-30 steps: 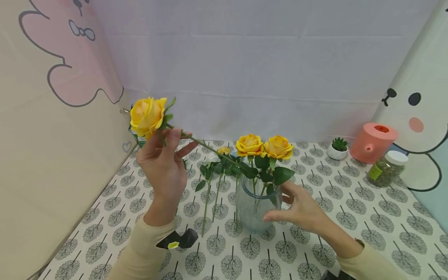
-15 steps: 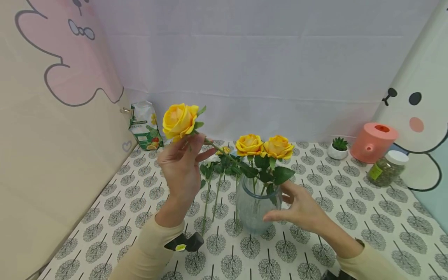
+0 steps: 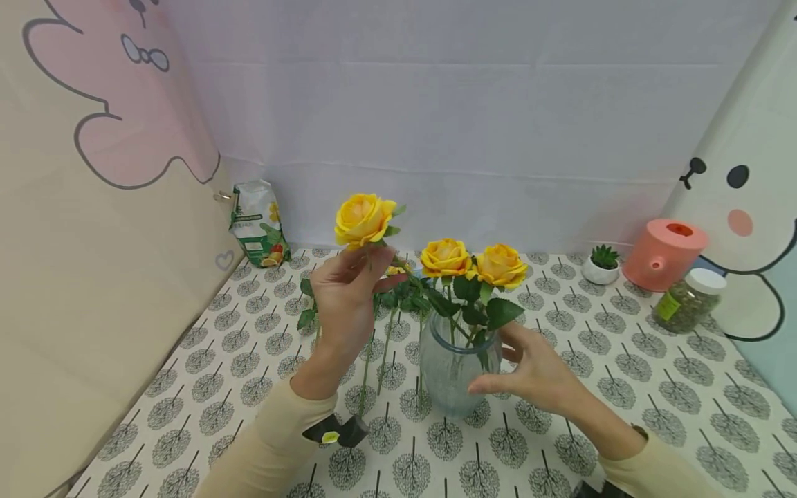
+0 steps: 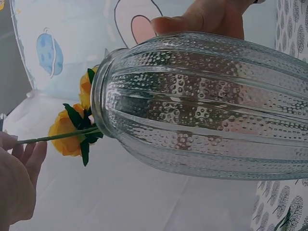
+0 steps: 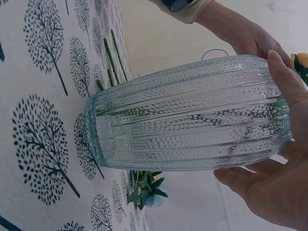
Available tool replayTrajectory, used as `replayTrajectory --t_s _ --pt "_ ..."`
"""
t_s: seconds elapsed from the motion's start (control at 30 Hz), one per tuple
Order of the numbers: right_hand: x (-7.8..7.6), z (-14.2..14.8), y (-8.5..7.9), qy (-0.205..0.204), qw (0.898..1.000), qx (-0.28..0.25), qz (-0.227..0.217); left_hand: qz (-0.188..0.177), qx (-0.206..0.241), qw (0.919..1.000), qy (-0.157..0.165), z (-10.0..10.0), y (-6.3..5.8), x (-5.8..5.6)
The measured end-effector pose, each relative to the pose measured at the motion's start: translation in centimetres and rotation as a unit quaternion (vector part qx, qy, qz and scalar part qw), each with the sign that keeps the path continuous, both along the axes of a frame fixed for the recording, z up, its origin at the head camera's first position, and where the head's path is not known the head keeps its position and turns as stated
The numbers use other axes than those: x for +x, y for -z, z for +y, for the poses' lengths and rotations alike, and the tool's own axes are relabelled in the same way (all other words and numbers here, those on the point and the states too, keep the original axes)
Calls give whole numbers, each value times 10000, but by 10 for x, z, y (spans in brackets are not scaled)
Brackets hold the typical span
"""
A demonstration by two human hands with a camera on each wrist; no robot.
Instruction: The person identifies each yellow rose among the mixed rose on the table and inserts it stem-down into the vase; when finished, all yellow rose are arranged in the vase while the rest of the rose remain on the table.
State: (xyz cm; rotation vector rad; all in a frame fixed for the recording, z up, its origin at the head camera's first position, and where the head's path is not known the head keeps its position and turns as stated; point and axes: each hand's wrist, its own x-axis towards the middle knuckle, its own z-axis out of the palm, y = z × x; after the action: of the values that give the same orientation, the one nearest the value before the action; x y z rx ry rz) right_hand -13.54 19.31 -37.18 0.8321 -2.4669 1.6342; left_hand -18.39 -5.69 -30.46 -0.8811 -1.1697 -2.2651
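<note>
The rose [image 3: 364, 220] is pinched high on its stem [image 4: 57, 136] by the left hand [image 3: 345, 296], up and left of the vase [image 3: 450, 382], which is held on its right by the right hand [image 3: 534, 365] and might be tipped if that stem is pushed too hard.

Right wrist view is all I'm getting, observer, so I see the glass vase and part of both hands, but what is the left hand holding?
Observer: The left hand pinches a yellow rose by its stem, just below the bloom.
Operator: Got it. Which other blooms stand in the glass vase?
Observer: In the head view, two more yellow roses stand in it, side by side, their blooms above its rim.
</note>
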Motion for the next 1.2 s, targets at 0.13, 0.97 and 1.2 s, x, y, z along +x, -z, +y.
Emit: replayTrajectory --t_s 0.13,0.97,1.2 --pt "0 0 0 8 10000 10 -25 -77 -362 9993 27 6 3 3" --pt "0 0 -1 163 9992 232 -266 -942 -1749 9800 -121 19 19 -5" --pt "1 1 -1 -10 9989 -108 -452 -1358 -2144 9672 80 21 21 -5"
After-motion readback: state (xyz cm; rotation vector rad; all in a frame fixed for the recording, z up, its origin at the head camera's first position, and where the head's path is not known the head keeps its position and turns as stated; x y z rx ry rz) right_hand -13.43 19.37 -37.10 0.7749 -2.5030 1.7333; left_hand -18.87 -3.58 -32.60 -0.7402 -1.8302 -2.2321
